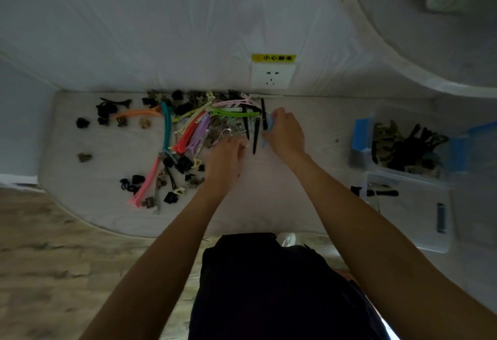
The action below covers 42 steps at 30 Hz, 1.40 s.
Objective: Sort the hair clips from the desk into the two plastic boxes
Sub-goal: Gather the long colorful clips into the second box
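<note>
A heap of hair clips (188,124) covers the left and middle of the white desk (269,194): long coloured ones and small black and brown claw clips. My right hand (285,131) is closed around a light blue clip (271,123) at the heap's right edge, beside long black clips (256,135). My left hand (226,155) rests at the heap's near edge with fingers curled; whether it holds anything is unclear. On the right stand two clear plastic boxes: the far box (363,135) holds dark claw clips, the near box (408,205) holds a few long black clips.
A wall socket (271,77) with a yellow warning label sits just behind the heap. Stray small clips (84,157) lie at the desk's left end. The desk's rounded front edge runs below my arms, with wood-look floor to the left. A white shelf (430,52) juts out upper right.
</note>
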Tool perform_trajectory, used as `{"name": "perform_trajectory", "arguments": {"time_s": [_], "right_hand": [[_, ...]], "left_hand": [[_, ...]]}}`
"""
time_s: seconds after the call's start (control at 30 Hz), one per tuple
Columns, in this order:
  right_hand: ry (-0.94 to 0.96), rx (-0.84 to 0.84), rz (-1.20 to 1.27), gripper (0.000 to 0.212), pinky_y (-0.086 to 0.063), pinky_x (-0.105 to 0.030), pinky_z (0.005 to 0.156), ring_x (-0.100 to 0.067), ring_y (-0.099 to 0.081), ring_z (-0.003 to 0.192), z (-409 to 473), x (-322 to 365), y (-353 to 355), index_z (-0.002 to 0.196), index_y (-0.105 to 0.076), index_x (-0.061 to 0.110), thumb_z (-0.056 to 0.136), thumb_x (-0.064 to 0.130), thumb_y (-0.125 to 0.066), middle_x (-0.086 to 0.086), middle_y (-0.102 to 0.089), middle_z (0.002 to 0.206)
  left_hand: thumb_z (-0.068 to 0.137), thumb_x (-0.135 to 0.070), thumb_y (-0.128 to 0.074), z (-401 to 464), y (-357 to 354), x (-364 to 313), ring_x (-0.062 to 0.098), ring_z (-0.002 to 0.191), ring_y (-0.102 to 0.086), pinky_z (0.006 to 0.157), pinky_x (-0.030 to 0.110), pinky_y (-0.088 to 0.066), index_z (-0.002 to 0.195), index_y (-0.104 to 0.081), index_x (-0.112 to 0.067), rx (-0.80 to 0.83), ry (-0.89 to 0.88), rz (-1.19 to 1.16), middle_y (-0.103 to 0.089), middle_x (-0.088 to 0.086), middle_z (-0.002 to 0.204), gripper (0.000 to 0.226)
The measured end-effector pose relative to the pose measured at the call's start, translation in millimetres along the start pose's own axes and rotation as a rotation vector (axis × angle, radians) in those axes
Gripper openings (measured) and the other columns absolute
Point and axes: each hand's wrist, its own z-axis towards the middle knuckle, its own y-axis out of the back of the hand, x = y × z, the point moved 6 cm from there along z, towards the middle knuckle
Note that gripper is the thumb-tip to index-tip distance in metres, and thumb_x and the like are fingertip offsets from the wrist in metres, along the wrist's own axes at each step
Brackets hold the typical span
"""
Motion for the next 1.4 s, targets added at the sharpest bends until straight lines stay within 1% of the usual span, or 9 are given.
{"name": "perform_trajectory", "arguments": {"time_s": [0.13, 0.37, 0.53, 0.8, 0.93, 1.03, 1.1, 1.2, 1.4], "right_hand": [[0.0, 0.054, -0.03, 0.041, -0.035, -0.029, 0.067, -0.032, -0.054, 0.095, 8.6, 5.2, -3.1, 0.123, -0.041, 0.006, 0.084, -0.003, -0.051, -0.02, -0.054, 0.113], [-0.078, 0.06, 0.089, 0.034, -0.036, -0.025, 0.074, -0.033, -0.055, 0.104, 26.9, -5.0, 10.4, 0.117, -0.049, 0.001, 0.086, 0.015, -0.057, -0.022, -0.056, 0.114], [-0.035, 0.212, -0.033, 0.069, -0.042, -0.037, 0.084, -0.034, -0.046, 0.112, 32.3, 15.7, -8.6, 0.124, -0.041, 0.002, 0.071, 0.027, -0.077, -0.022, -0.042, 0.125], [-0.023, 0.21, -0.053, 0.048, -0.038, -0.029, 0.067, -0.029, -0.055, 0.095, 5.1, -17.3, 9.8, 0.115, -0.047, 0.004, 0.078, 0.023, -0.072, -0.017, -0.058, 0.11], [-0.049, 0.188, -0.06, 0.036, -0.038, -0.028, 0.067, -0.026, -0.056, 0.089, -13.0, -34.3, 17.5, 0.107, -0.053, 0.004, 0.085, 0.028, -0.065, -0.01, -0.06, 0.097], [-0.047, 0.156, -0.136, 0.027, -0.025, -0.026, 0.052, -0.02, -0.046, 0.077, -17.4, -36.4, 21.0, 0.087, -0.052, 0.008, 0.09, 0.035, -0.056, 0.001, -0.046, 0.073], [-0.037, 0.153, -0.188, 0.031, -0.027, -0.026, 0.057, -0.02, -0.046, 0.078, -18.8, -35.3, 19.6, 0.09, -0.053, 0.006, 0.091, 0.037, -0.053, -0.004, -0.05, 0.079], [0.0, 0.169, -0.265, 0.037, -0.035, -0.03, 0.068, -0.029, -0.055, 0.092, -21.1, -32.3, 15.7, 0.105, -0.054, 0.002, 0.091, 0.037, -0.052, -0.017, -0.058, 0.107], [-0.032, 0.168, -0.076, 0.038, -0.042, -0.03, 0.071, -0.032, -0.059, 0.097, -20.3, -33.1, 21.6, 0.117, -0.048, 0.001, 0.09, 0.027, -0.056, -0.02, -0.061, 0.114]], "left_hand": [[0.088, -0.013, -0.056, 6.5, 12.6, 5.3, 0.028, 0.083, -0.06, 0.069, 0.035, -0.047, 0.094, -0.058, -0.008, -0.109, 0.168, -0.099, -0.064, 0.011, 0.097, 0.008], [0.084, -0.017, -0.059, 17.0, 4.1, -0.7, 0.031, 0.076, -0.058, 0.065, 0.038, -0.047, 0.091, -0.048, -0.011, -0.047, 0.218, -0.098, -0.061, 0.012, 0.086, 0.015], [0.083, -0.011, -0.056, 20.1, 2.9, -7.5, 0.032, 0.084, -0.059, 0.066, 0.038, -0.046, 0.099, -0.049, -0.011, -0.009, 0.208, -0.06, -0.062, 0.013, 0.097, 0.018], [0.085, -0.007, -0.049, 11.5, 0.4, 2.7, 0.039, 0.086, -0.061, 0.068, 0.042, -0.05, 0.122, -0.045, -0.012, 0.098, 0.261, -0.025, -0.063, 0.019, 0.097, 0.038], [0.086, -0.009, -0.053, 7.3, 3.6, 4.8, 0.034, 0.089, -0.062, 0.073, 0.035, -0.048, 0.109, -0.059, -0.009, 0.065, 0.228, -0.12, -0.065, 0.016, 0.098, 0.024], [0.085, -0.01, -0.058, 8.7, 13.5, 6.3, 0.032, 0.085, -0.062, 0.069, 0.031, -0.045, 0.097, -0.063, -0.006, -0.028, 0.229, -0.176, -0.066, 0.016, 0.093, 0.013], [0.085, -0.013, -0.06, 15.0, 14.1, 2.1, 0.034, 0.082, -0.062, 0.067, 0.033, -0.046, 0.093, -0.06, -0.006, -0.023, 0.224, -0.128, -0.065, 0.016, 0.09, 0.011], [0.084, -0.015, -0.062, 25.9, 8.8, -6.8, 0.036, 0.093, -0.062, 0.076, 0.041, -0.052, 0.106, -0.058, -0.008, 0.05, 0.234, -0.039, -0.065, 0.017, 0.102, 0.024], [0.084, -0.012, -0.058, 26.8, 5.2, -7.8, 0.036, 0.096, -0.062, 0.075, 0.039, -0.051, 0.111, -0.054, -0.006, 0.121, 0.263, 0.006, -0.065, 0.019, 0.102, 0.028]]}}
